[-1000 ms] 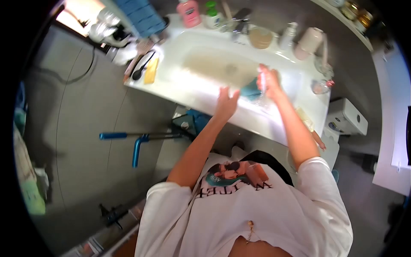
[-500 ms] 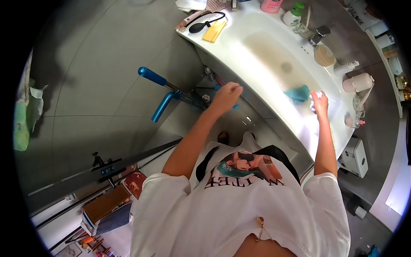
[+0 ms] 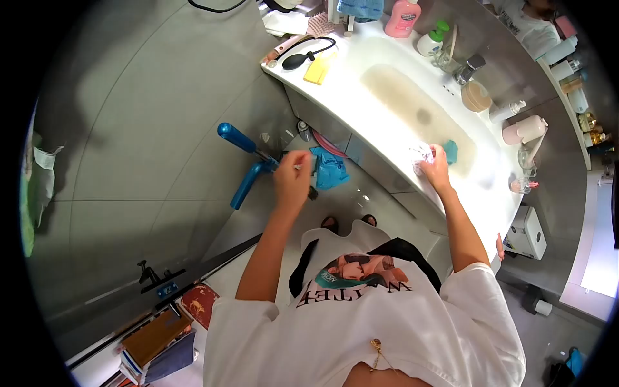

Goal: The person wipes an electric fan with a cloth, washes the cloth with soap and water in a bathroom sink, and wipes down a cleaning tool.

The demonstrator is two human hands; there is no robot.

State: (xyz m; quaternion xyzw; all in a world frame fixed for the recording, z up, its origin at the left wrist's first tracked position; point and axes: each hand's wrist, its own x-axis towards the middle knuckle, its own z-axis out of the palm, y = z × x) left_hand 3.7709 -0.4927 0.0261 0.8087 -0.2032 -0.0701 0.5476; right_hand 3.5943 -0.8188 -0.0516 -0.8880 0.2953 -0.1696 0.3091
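My right hand is closed on a crumpled white cloth with dark markings, over the front rim of the white sink. Just beyond it, a teal cloth lies in the cloudy water of the basin. My left hand hangs in the air left of the sink, with its fingers curled in; whether anything is inside them is hidden. Near that hand are a stand with blue handles and, lower down, a blue plastic packet.
Along the back rim are a pink bottle, a green-topped pump bottle, the tap and a round tan container. A black rubber bulb and yellow cloth lie at the left end. A white bin stands right.
My right hand has moved left with the white cloth, from beside the teal cloth to the front rim. My left hand has moved left and down, away from the sink. The view has shifted slightly.
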